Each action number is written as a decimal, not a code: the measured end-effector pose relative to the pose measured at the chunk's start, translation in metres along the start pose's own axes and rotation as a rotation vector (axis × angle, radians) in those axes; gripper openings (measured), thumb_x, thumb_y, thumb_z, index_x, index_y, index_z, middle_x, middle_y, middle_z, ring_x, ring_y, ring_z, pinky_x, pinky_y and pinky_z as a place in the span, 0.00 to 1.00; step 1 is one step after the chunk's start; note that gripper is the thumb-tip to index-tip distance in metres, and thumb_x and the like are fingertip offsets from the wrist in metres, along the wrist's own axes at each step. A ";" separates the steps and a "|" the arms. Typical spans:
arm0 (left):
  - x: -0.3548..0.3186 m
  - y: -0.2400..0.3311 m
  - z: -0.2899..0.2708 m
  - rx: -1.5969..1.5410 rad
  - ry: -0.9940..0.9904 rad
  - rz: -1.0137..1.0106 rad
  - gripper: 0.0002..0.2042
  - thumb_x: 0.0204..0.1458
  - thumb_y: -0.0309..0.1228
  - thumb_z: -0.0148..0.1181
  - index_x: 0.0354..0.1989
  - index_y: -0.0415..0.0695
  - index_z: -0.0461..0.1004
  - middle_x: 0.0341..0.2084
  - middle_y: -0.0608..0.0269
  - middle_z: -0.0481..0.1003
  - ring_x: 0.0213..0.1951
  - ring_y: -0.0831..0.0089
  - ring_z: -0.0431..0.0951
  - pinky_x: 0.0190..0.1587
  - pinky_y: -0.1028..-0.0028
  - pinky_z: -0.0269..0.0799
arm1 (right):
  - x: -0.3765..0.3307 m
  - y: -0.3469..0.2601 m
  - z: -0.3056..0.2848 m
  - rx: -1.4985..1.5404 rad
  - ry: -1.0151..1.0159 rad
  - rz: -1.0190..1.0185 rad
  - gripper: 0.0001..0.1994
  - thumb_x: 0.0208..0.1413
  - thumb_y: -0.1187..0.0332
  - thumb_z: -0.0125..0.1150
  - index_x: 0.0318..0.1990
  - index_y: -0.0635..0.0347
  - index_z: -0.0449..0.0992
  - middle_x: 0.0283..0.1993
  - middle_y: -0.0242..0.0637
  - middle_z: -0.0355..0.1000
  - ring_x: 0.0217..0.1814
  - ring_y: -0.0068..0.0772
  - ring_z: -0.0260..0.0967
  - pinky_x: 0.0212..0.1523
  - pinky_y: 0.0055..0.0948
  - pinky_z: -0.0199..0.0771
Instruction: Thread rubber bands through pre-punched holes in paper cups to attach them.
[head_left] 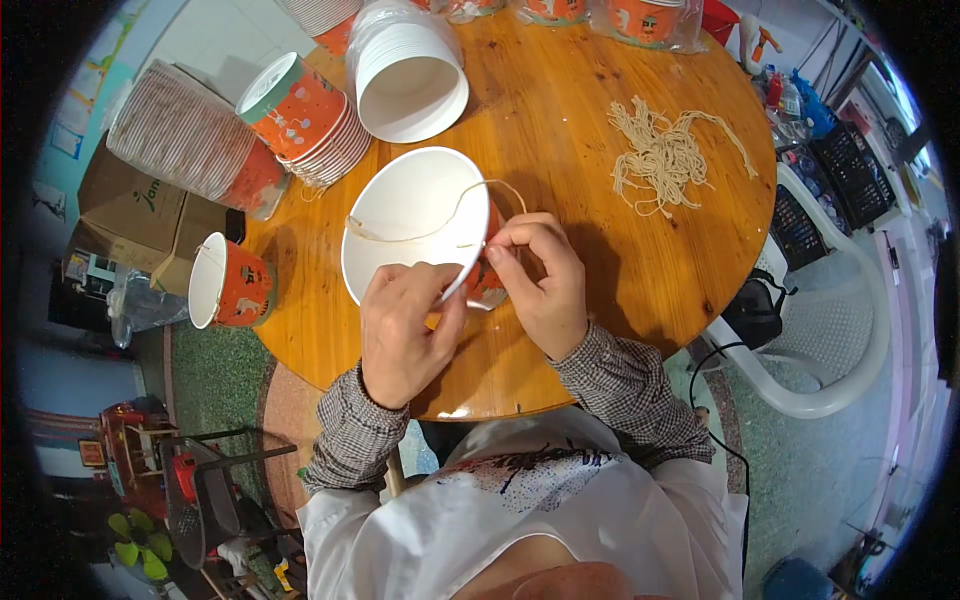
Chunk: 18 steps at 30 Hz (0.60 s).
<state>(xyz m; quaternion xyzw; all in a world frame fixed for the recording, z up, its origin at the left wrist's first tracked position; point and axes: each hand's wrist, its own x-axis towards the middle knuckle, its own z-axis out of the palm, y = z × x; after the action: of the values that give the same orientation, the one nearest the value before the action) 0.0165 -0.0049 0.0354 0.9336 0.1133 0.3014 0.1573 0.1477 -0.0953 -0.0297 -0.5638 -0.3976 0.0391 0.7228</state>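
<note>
A white-lined paper bucket with an orange printed outside is tilted toward me near the table's front edge. Its thin beige string is fixed at the left rim, crosses the opening and loops out past the right rim. My left hand is closed on the bucket's near rim, thumb outside and fingers over the edge. At the right rim, my right hand pinches the string between thumb and forefinger. A short string end shows just inside the wall there. The fingertips partly hide where the string meets the rim.
A tangled pile of cut strings lies at the right on the wooden table. Stacked orange paper buckets and a bagged white stack stand at the back left. One strung bucket lies near the left edge.
</note>
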 end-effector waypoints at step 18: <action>0.052 -0.023 0.007 -0.231 -0.594 -0.115 0.08 0.51 0.27 0.55 0.35 0.37 0.77 0.24 0.45 0.76 0.28 0.50 0.78 0.32 0.62 0.72 | -0.008 0.002 -0.017 -0.178 -0.078 -0.002 0.05 0.53 0.77 0.60 0.37 0.64 0.72 0.36 0.42 0.71 0.38 0.41 0.72 0.38 0.31 0.72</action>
<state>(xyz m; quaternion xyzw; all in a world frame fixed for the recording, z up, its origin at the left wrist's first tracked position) 0.0587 0.0309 0.0492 0.9488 0.0800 0.0174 0.3051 0.1538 -0.1123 -0.0362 -0.6235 -0.4279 0.0250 0.6539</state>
